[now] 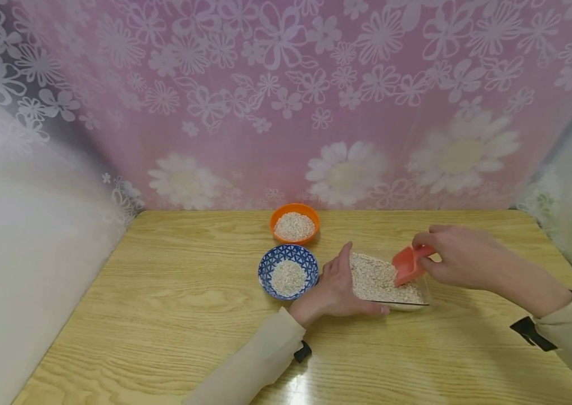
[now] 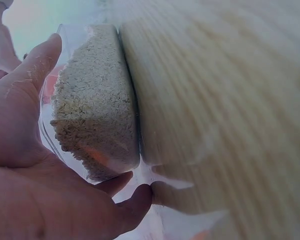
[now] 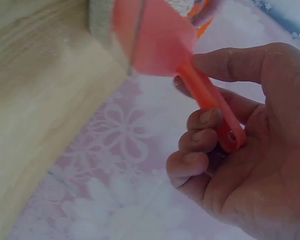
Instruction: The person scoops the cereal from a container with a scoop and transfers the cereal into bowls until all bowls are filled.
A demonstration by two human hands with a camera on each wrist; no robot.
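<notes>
Right wrist: fingers [image 3: 189, 164] curled round scoop [image 3: 162, 45].

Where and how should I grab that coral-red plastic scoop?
Pinch the scoop by its slim handle, probably from the right, where the right hand holds it: the handle points right, while the broad blade faces left toward pale flakes in the clear rectangular container.
</notes>
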